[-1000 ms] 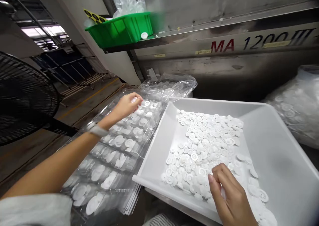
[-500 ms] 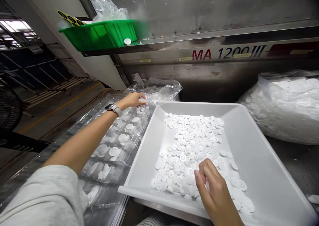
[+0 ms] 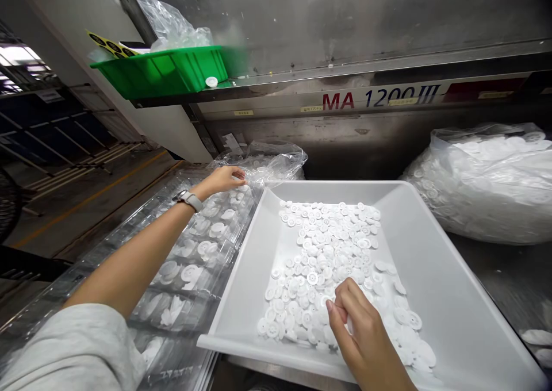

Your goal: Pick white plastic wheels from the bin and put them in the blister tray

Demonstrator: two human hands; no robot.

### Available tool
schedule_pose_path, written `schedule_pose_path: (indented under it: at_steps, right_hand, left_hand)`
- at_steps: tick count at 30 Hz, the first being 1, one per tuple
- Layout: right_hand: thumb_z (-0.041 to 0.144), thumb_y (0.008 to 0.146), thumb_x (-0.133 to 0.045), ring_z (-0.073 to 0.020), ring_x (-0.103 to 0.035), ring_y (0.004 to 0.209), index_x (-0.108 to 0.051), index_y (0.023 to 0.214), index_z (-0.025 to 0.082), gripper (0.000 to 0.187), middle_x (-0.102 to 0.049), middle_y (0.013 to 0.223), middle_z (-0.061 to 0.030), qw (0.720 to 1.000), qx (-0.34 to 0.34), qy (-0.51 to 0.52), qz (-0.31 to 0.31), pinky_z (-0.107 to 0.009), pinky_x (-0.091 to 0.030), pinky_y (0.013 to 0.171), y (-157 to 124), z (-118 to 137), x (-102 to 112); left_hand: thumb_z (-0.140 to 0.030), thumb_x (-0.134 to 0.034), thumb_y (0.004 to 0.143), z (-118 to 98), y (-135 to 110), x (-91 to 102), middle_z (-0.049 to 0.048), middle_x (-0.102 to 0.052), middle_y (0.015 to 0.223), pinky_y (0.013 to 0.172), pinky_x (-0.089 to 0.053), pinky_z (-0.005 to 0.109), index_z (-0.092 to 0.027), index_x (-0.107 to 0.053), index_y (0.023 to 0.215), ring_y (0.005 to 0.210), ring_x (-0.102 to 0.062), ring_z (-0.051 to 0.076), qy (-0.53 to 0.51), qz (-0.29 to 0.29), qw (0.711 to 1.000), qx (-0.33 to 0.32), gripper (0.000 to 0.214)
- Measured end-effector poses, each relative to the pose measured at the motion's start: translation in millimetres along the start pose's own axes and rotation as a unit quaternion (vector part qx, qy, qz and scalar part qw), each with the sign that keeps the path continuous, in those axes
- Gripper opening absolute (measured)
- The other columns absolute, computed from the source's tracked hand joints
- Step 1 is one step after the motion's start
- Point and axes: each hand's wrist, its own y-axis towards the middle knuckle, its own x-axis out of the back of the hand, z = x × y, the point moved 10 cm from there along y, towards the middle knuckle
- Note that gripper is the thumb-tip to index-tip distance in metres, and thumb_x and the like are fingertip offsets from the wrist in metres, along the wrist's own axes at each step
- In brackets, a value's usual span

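Note:
My left hand [image 3: 224, 179] reaches over the far end of a clear plastic compartment tray [image 3: 245, 221], its fingers bent and drawn together. Whatever its fingertips hold, if anything, is hidden. White round plastic pieces [image 3: 218, 229] sit in several of the tray's compartments. My right hand [image 3: 360, 325] is closed above the near part of a light grey bin [image 3: 241, 299]. A bit of white shows between its thumb and curled fingers, seemingly a white plastic disc [image 3: 349, 324]. Many white wheel-like plastic discs [image 3: 313, 278] lie loose across the bin floor under that hand.
A clear bag [image 3: 276, 164] lies behind the compartment tray. To the right, a large bag of white pieces [image 3: 487, 190] stands beside the bin. A green box [image 3: 164, 72] with plastic bags rests on the machine ledge [image 3: 267, 92], with a white disc [image 3: 211, 82] at its corner.
The view has shifted slightly, so the scene sits a little further left. My left hand's fingers look closer together. My right hand stays closed above the discs.

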Motion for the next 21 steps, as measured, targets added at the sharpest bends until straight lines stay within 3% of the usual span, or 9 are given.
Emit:
schedule_pose_path:
  at_steps: [5, 21]
  right_hand:
    - [0.024, 0.099, -0.033, -0.0145, -0.041, 0.066, -0.031, 0.073, 0.021, 0.027, -0.039, 0.074, 0.0001, 1.0, 0.0, -0.004, 0.004, -0.029, -0.036, 0.06, 0, 3, -2]
    - [0.019, 0.097, -0.036, -0.0141, -0.043, 0.067, -0.036, 0.073, 0.02, 0.023, -0.043, 0.076, -0.0005, 0.999, 0.027, -0.024, 0.012, -0.029, -0.039, 0.062, 0, 5, -5]
  left_hand:
    - [-0.036, -0.058, 0.089, -3, -6, -1.9, 0.0079, -0.061, 0.116, 0.086, -0.052, 0.043, -0.017, -0.059, 0.114, 0.101, -0.06, 0.022, 0.021, 0.027, 0.999, -0.009, 0.031]
    - [-0.038, -0.056, 0.09, -13, -21, -14.9, 0.0073, -0.063, 0.111, 0.085, -0.053, 0.041, -0.017, -0.061, 0.109, 0.097, -0.061, 0.021, 0.123, 0.032, 0.991, -0.046, 0.029]
